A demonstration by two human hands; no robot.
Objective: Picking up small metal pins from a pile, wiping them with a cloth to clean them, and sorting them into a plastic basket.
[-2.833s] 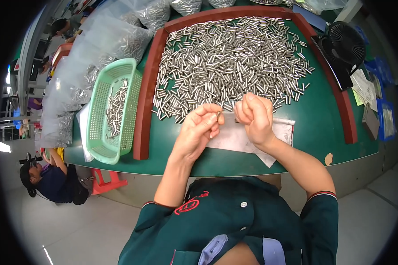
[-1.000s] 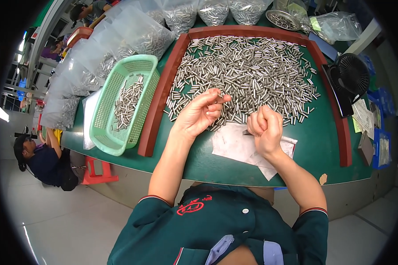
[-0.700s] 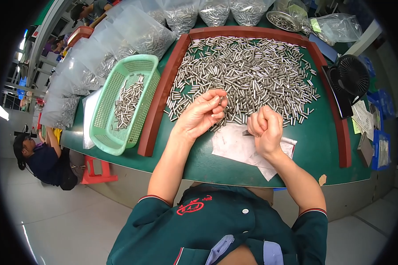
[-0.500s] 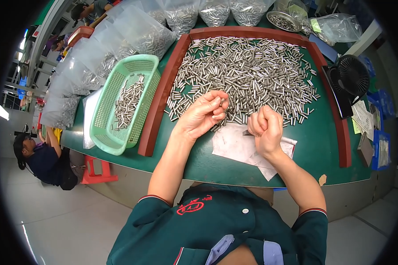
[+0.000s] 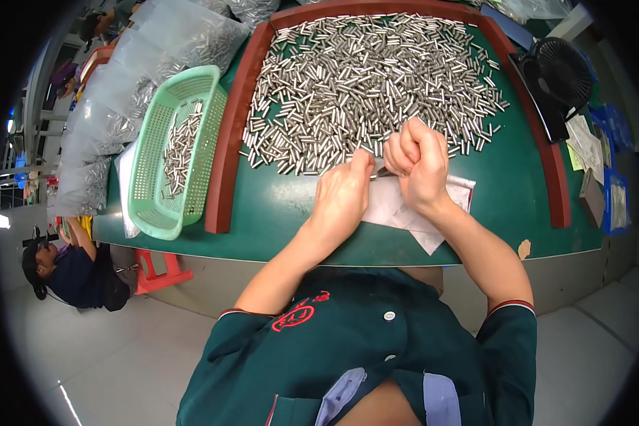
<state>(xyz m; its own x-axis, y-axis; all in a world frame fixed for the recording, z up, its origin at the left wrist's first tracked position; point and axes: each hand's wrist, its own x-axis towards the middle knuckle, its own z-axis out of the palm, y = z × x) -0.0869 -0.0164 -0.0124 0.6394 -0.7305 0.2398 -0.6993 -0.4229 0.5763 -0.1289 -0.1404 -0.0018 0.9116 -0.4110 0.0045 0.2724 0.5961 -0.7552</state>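
Across the green table [image 5: 277, 209], loose metal pins [image 5: 376, 78] lie in a wide, dense spread, pointing every which way, green showing through thinner spots. Both hands are at the near edge of the spread, close together. Left hand [image 5: 343, 195]: back up, fingers curled inward, tips mostly hidden; cannot tell if it pinches a pin. Right hand [image 5: 419, 167]: curled into a fist, a dark piece [image 5: 382, 171] poking out on its left side; rest of that piece hidden. Can't tell whether either hand touches the pins below. Pale, smudged cloth [image 5: 385, 202] lies flat under and beside the right wrist. Red-brown frame [image 5: 227, 170] bounds the pins left, right and along the far side. Left of it, a pale green mesh basket [image 5: 201, 153] with more pins inside. Further left and behind, clear bags [image 5: 192, 42] of metal parts. Right: black fan [image 5: 564, 74] by the frame, papers [image 5: 586, 149], blue bins [image 5: 618, 202]. Far left, off the table, a co-worker [image 5: 78, 273] in dark clothes and a cap, near a red stool [image 5: 163, 271].
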